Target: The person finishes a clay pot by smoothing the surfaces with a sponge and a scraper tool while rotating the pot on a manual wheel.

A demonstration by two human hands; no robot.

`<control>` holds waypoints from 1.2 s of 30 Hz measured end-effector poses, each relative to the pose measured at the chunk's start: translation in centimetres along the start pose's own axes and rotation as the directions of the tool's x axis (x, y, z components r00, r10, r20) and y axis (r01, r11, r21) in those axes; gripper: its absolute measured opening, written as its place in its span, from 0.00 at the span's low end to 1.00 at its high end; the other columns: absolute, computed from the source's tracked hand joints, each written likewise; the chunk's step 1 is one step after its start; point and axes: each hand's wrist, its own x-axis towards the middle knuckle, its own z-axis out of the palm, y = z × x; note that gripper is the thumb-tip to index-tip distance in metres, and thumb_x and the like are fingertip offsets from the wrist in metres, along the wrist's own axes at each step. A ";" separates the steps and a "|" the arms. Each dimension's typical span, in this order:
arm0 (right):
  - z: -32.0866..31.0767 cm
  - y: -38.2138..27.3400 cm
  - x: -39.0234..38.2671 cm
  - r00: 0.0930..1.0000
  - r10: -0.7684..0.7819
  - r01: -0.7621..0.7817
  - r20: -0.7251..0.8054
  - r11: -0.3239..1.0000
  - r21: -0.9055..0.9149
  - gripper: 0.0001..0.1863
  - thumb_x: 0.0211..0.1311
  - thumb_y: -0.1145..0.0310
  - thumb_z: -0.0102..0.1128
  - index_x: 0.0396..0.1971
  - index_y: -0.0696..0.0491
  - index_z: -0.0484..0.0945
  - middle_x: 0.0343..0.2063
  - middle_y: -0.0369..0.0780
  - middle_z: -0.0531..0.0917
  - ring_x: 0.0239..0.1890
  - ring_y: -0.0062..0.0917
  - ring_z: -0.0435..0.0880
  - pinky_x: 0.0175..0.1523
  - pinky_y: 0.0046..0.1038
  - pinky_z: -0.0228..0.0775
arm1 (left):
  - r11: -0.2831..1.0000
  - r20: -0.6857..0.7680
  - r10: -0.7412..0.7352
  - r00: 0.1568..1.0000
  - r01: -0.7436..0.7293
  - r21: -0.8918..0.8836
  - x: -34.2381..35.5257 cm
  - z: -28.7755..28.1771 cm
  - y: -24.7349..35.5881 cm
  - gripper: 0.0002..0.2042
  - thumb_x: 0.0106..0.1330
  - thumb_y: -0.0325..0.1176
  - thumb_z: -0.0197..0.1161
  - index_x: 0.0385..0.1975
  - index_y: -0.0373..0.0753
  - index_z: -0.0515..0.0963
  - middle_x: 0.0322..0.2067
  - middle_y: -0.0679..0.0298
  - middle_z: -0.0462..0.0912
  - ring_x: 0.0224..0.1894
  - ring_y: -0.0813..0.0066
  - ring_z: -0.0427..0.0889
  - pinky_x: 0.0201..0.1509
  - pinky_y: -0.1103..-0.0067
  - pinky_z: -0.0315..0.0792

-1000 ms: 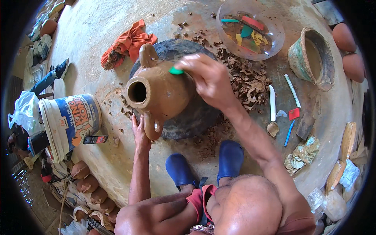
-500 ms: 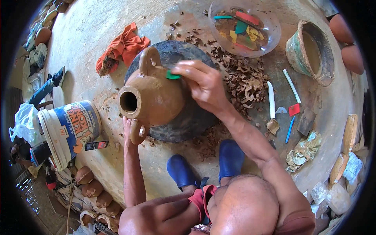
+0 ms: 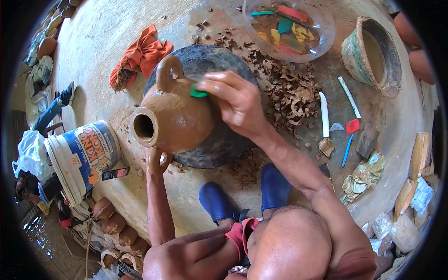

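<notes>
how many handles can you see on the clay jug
2 on the clay jug: the far handle on the side away from the person, and the near handle on the person's side. Its underside is hidden.

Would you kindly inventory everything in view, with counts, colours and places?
jar: 1, brown, on disc
flat piece: 1, green, in right hand
disc: 1, dark, under jar
cloth: 1, orange, upper left
bowl: 1, clear, top, holding coloured pieces
basin: 1, greenish brown, upper right
shavings: many, brown, right of disc
long strips: 2, white, right
square: 1, red, near strips
stick: 1, blue, below square
bucket: 1, white and blue, left
phone: 1, black, beside bucket
pots: several, reddish brown, near edges
shoes: 2, blue, lower centre
left hand: 1, bare, mostly hidden by jar
right hand: 1, bare, beside jar
</notes>
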 end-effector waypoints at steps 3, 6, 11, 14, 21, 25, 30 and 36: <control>-1.3 -0.7 -3.9 0.998 0.051 -0.053 -0.036 0.998 -0.045 0.23 0.52 0.86 0.63 0.49 0.52 0.88 0.44 0.43 0.89 0.49 0.41 0.89 0.53 0.38 0.84 | 0.962 0.167 -0.271 0.948 0.274 0.004 0.1 -0.9 1.7 0.18 0.70 0.38 0.72 0.55 0.37 0.83 0.54 0.51 0.86 0.56 0.54 0.84 0.61 0.63 0.77; -2.8 -0.6 -3.5 0.997 0.048 -0.044 0.059 0.997 -0.068 0.24 0.51 0.86 0.63 0.49 0.52 0.88 0.44 0.42 0.88 0.47 0.40 0.89 0.51 0.37 0.83 | 0.981 0.211 -0.173 0.962 0.149 0.129 2.3 -0.8 2.2 0.14 0.68 0.32 0.72 0.50 0.36 0.85 0.49 0.50 0.88 0.53 0.52 0.87 0.59 0.63 0.79; -0.3 -0.8 3.3 0.999 -0.036 0.039 0.034 0.996 -0.074 0.25 0.49 0.84 0.64 0.48 0.51 0.88 0.44 0.41 0.88 0.45 0.40 0.87 0.51 0.37 0.82 | 0.989 0.038 -0.132 0.990 0.130 0.067 3.2 -0.4 3.6 0.24 0.45 0.25 0.75 0.47 0.44 0.83 0.42 0.63 0.85 0.47 0.56 0.86 0.53 0.65 0.79; 0.4 -1.1 3.4 0.996 -0.039 0.040 0.081 0.999 -0.006 0.23 0.47 0.84 0.64 0.46 0.52 0.88 0.43 0.41 0.87 0.47 0.40 0.86 0.52 0.38 0.81 | 0.928 0.047 -0.371 0.928 0.372 -0.022 2.2 -0.1 3.4 0.30 0.47 0.27 0.76 0.56 0.44 0.79 0.49 0.66 0.82 0.51 0.62 0.84 0.55 0.69 0.80; -2.9 -3.9 -3.3 0.988 0.004 0.000 0.156 1.000 -0.027 0.25 0.45 0.85 0.64 0.47 0.52 0.89 0.42 0.42 0.87 0.44 0.38 0.88 0.51 0.37 0.84 | 0.777 0.070 -0.589 0.805 0.588 -0.225 3.2 0.0 4.3 0.36 0.44 0.26 0.77 0.60 0.43 0.76 0.58 0.63 0.77 0.57 0.62 0.79 0.61 0.68 0.78; -1.9 -0.5 -0.1 0.996 0.084 -0.086 -0.021 0.986 -0.144 0.22 0.52 0.85 0.61 0.46 0.54 0.89 0.44 0.46 0.90 0.46 0.42 0.90 0.52 0.37 0.84 | 0.997 0.078 0.017 0.997 -0.023 0.072 4.3 -1.3 3.5 0.23 0.42 0.22 0.70 0.44 0.42 0.83 0.44 0.57 0.85 0.50 0.52 0.83 0.56 0.60 0.76; 0.3 2.6 0.1 0.971 0.233 -0.236 0.061 0.971 0.039 0.19 0.58 0.83 0.57 0.47 0.55 0.88 0.44 0.48 0.89 0.48 0.44 0.89 0.55 0.38 0.82 | 0.993 0.001 0.119 0.993 -0.119 -0.010 2.0 0.8 1.1 0.11 0.72 0.32 0.70 0.50 0.36 0.84 0.51 0.52 0.86 0.54 0.56 0.84 0.62 0.65 0.77; -1.4 -2.6 -6.6 0.938 0.341 -0.345 -0.065 0.936 -0.073 0.21 0.56 0.88 0.56 0.46 0.56 0.89 0.44 0.49 0.90 0.47 0.44 0.91 0.53 0.38 0.85 | 0.991 -0.021 -0.012 1.000 0.009 -0.130 -0.6 3.5 1.2 0.16 0.63 0.22 0.67 0.51 0.39 0.78 0.54 0.59 0.79 0.55 0.63 0.78 0.60 0.67 0.71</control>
